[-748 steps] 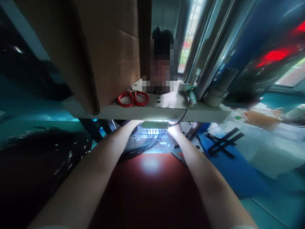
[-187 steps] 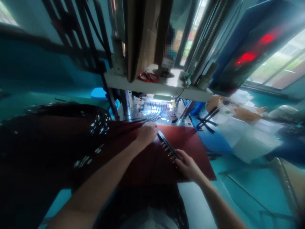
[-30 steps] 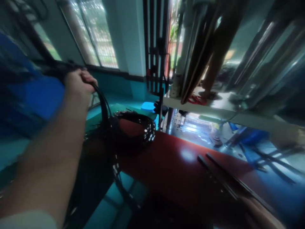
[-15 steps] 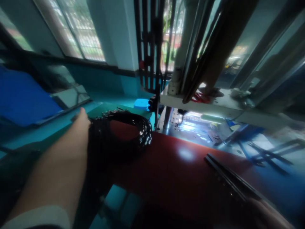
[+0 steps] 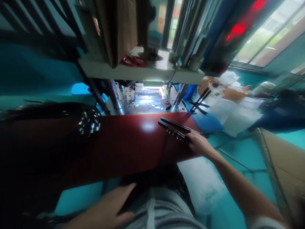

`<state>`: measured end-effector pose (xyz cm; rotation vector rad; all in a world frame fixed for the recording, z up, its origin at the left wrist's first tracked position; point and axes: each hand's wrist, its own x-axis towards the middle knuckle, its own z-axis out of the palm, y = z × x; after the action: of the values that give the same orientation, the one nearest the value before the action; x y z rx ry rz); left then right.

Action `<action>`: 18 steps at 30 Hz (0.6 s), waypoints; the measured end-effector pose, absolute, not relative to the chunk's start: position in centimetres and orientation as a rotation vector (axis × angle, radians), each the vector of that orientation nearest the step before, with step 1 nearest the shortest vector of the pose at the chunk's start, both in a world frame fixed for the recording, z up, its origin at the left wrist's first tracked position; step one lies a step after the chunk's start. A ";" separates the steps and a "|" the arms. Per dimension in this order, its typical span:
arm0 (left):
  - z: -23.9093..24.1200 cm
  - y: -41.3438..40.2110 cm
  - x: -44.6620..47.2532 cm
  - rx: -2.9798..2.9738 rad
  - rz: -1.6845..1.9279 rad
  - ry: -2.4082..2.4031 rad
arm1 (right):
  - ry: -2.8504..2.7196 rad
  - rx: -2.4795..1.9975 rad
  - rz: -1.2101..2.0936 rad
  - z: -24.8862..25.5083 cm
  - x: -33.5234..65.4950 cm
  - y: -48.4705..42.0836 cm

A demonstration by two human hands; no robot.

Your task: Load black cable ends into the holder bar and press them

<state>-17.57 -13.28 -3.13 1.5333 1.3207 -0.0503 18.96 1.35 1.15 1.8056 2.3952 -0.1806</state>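
Observation:
My right hand [image 5: 197,143] closes around the near end of a pair of long black bars [image 5: 175,129] over the right part of the red-brown tabletop [image 5: 133,149]. Small shiny pins or studs line the lower bar's edge. Low in the picture, my left hand [image 5: 113,202] is over my lap with thumb and fingers apart, holding nothing. On the table's left lies a large coil of black strands [image 5: 59,109] with glinting ends; much of it is lost in shadow.
Behind the table stands a press-like machine with a lit metal bed [image 5: 147,98]. Red-handled scissors [image 5: 134,61] lie on its pale upper plate [image 5: 147,73]. Black strips [image 5: 201,101] sit on a blue surface at right, near white bags [image 5: 234,108] and a cardboard box [image 5: 283,156].
The view has swung right. My left hand has come away from the black coil and back toward my lap. My right hand remains at the black bars.

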 end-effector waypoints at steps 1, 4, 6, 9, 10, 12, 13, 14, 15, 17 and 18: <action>-3.4 -12.7 -15.3 1.529 -0.017 1.280 | 2.394 1.818 -0.198 1.2 19.0 1.3; -4.3 -10.2 -10.9 1.462 0.143 1.071 | 2.396 1.864 -0.240 1.4 18.8 1.3; -4.9 -9.0 -9.5 1.267 0.116 0.972 | 2.412 1.905 -0.262 1.5 18.5 1.4; -4.9 -8.8 -8.0 1.001 0.072 0.985 | 2.434 2.002 -0.336 1.5 18.0 2.3; -4.6 -9.0 -7.4 0.963 0.090 0.991 | 2.439 2.032 -0.364 1.6 17.9 2.8; -3.4 -9.2 -6.4 0.919 0.150 0.975 | 2.458 2.065 -0.410 1.7 17.8 4.4; -2.7 -9.1 -5.8 0.898 0.179 0.955 | 2.478 2.063 -0.426 1.9 17.7 5.5; -1.9 -8.9 -5.4 0.879 0.209 0.930 | 2.504 2.059 -0.444 2.1 17.5 6.7; -1.1 -8.4 -5.0 0.861 0.234 0.912 | 2.530 2.051 -0.464 2.3 17.3 8.1; 0.2 -7.0 -4.5 0.832 0.292 0.901 | 2.589 2.025 -0.513 2.8 16.5 11.1; 0.7 -6.0 -4.4 0.820 0.324 0.903 | 2.623 2.005 -0.541 3.1 16.0 12.8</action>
<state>-4.38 -6.01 0.67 0.8204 0.9031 0.3238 16.01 12.77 3.10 2.0049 2.6234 -0.5410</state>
